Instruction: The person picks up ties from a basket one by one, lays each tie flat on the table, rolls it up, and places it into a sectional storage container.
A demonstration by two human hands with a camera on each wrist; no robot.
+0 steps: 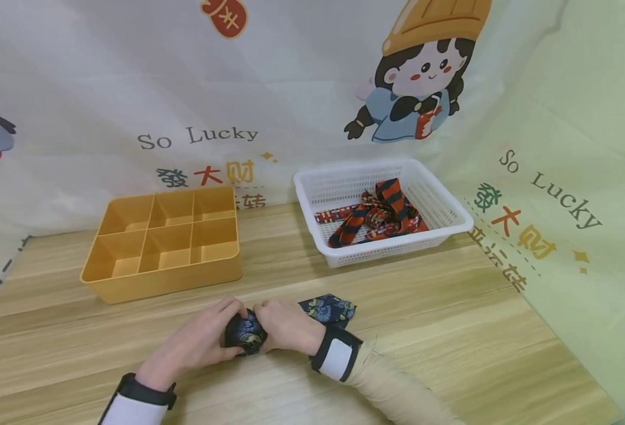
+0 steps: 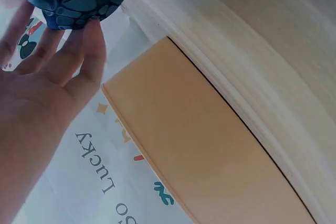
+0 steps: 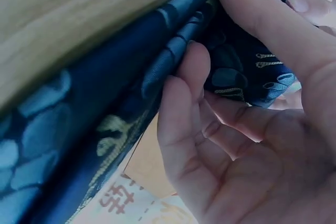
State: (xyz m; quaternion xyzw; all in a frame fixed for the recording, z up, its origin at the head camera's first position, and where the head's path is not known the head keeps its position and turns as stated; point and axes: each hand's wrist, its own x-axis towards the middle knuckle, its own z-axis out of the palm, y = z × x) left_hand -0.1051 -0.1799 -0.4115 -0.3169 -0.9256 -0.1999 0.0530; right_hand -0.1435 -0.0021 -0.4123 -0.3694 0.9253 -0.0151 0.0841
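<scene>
A dark navy necktie (image 1: 245, 333) with a blue and yellow floral pattern is bunched into a roll between both hands, low over the front middle of the table. My left hand (image 1: 206, 339) grips the roll from its left side, thumb below and fingers above. From the other side my right hand (image 1: 288, 324) pinches the tie, and its wide pointed end (image 1: 329, 310) trails out to the right on the tabletop. In the right wrist view the folded fabric (image 3: 157, 72) runs between thumb and fingers. The left wrist view shows fingertips (image 2: 93, 35) against the roll's edge.
A yellow-orange box (image 1: 163, 283) with several compartments stands beyond the left hand. At the back right, a white plastic basket (image 1: 339, 255) holds red patterned and striped ties (image 1: 381, 215). A printed cloth (image 1: 301, 88) hangs behind the wooden table (image 1: 450, 307).
</scene>
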